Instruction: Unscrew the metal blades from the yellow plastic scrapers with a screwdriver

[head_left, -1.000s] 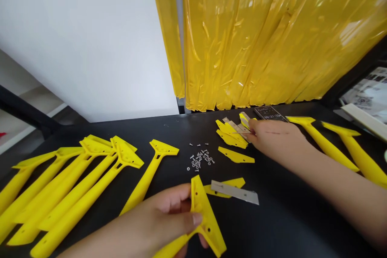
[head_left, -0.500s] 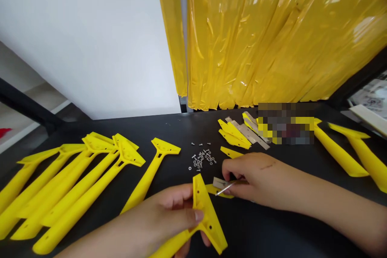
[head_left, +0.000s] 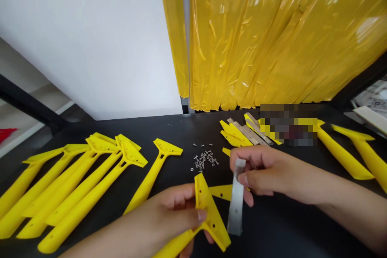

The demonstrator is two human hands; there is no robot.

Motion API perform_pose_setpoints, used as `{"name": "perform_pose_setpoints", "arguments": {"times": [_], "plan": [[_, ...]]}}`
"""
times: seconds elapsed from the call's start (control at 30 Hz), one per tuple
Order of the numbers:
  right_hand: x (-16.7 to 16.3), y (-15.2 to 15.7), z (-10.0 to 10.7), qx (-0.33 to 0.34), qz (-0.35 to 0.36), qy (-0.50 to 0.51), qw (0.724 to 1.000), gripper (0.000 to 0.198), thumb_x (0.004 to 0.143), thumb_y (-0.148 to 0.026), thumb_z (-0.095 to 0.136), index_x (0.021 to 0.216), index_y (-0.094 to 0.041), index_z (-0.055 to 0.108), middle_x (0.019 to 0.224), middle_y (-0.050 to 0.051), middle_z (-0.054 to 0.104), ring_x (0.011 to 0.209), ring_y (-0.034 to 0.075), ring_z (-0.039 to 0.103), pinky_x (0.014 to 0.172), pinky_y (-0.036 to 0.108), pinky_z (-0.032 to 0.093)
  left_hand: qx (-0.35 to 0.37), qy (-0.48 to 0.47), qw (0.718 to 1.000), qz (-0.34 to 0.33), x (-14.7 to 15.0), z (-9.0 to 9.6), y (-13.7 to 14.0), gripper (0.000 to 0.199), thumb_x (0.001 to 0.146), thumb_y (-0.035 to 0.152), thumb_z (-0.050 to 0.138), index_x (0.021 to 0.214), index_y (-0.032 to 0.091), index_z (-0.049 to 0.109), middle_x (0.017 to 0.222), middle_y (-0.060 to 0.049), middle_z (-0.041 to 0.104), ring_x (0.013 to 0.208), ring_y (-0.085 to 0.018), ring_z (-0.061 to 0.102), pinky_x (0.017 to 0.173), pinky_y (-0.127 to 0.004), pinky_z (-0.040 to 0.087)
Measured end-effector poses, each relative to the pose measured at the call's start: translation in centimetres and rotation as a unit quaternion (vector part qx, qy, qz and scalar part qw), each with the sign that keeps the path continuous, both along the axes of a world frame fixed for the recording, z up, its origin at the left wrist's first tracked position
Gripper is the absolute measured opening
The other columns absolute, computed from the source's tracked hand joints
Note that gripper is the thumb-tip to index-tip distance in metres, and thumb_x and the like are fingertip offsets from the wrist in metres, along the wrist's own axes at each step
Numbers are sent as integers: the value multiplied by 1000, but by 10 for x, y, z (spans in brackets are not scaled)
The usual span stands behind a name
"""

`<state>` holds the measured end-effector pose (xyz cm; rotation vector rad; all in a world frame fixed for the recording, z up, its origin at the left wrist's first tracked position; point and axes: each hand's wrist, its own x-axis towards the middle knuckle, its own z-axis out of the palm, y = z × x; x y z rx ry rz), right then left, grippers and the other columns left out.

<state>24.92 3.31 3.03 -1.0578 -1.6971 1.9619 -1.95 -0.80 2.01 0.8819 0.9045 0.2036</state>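
My left hand (head_left: pixel 178 213) is closed around a yellow plastic scraper handle (head_left: pixel 213 217), just below its flared triangular head. That head is tilted up and has small holes; the shaft runs down out of the frame. Close to its right, my right hand (head_left: pixel 256 169) pinches a flat grey metal blade (head_left: pixel 236 209) near the top end. The blade hangs nearly upright, and a small hole shows in it. Behind the blade a yellow cover plate (head_left: pixel 220 192) with a hole lies on the black table, partly hidden by the blade and fingers.
Small screws and nuts (head_left: pixel 204 160) lie loose mid-table. Several yellow handles (head_left: pixel 87 193) are at the left, with one more (head_left: pixel 151 169) nearer the middle. Yellow plates (head_left: pixel 232 135) and metal blades (head_left: pixel 249 133) are piled at the back right. More handles (head_left: pixel 347 153) lie far right beside a blurred patch.
My right hand has lifted the metal blade off the table and turned it upright beside the handle's head. My left hand holds the handle much as before.
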Motion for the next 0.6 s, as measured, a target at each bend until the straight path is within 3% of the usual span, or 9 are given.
{"name": "perform_pose_setpoints", "arguments": {"times": [0.1,0.2,0.27,0.37,0.47,0.6], "plan": [[-6,-4,-5,-57,-83,93,990,18,92,-27,69,87,-21,53,79,1,74,54,8,39,51,23,25,16,-15,999,26,0,-2,-1,35,94,40,76,124,23,68,93,-4,78,55,-6,60,53,-15,46],[-14,-9,-12,-20,-130,63,989,20,88,-32,75,87,-19,60,80,-1,66,61,9,40,56,24,29,6,0,997,81,1,-3,-4,44,91,58,74,115,21,67,62,0,71,49,-11,59,48,-16,44],[-17,-11,-16,28,-121,13,992,21,88,-33,76,84,-18,62,76,-3,57,67,10,42,61,25,33,14,20,992,123,2,-1,-6,54,90,72,66,109,21,64,52,1,64,43,-11,52,44,-17,41],[-19,-16,-18,83,-77,-40,993,27,92,-36,73,77,-20,57,77,-4,52,71,12,43,65,27,34,71,55,979,183,4,3,-9,54,90,74,64,103,21,64,53,2,61,43,-10,47,42,-16,40],[-20,-21,-15,121,-49,-84,988,27,94,-33,72,76,-21,56,78,-4,53,72,12,45,64,27,35,68,79,979,177,6,6,-7,50,89,71,66,98,21,65,50,3,60,40,-10,47,38,-15,39],[-21,-25,-8,93,-49,-96,990,20,94,-34,72,83,-21,61,73,-6,51,68,11,43,60,25,33,45,84,982,163,7,3,-2,54,80,75,72,91,23,63,44,5,59,33,-10,45,32,-16,39]]}}
